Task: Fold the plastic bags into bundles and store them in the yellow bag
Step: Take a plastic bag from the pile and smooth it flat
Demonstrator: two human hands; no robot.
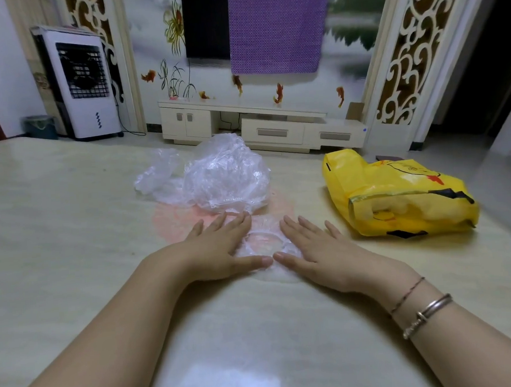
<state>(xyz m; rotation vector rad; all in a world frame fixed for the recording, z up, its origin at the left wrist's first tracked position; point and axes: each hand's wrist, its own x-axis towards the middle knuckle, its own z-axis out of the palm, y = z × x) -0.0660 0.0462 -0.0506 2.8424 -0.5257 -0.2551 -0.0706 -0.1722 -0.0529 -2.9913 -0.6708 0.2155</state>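
Both hands lie flat, fingers straight, pressing a clear bag (264, 244) against the bench (67, 206): left hand (222, 250) on its left side, right hand (315, 249) on its right, thumb tips nearly meeting. No grip is clenched. Just beyond the fingertips sits a crumpled heap of bags (216, 175). The yellow bag (399, 195) lies on its side to the right, apart from the hands.

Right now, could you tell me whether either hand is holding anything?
Nothing is gripped: the left hand and right hand press flat on a clear plastic bag lying on the table.
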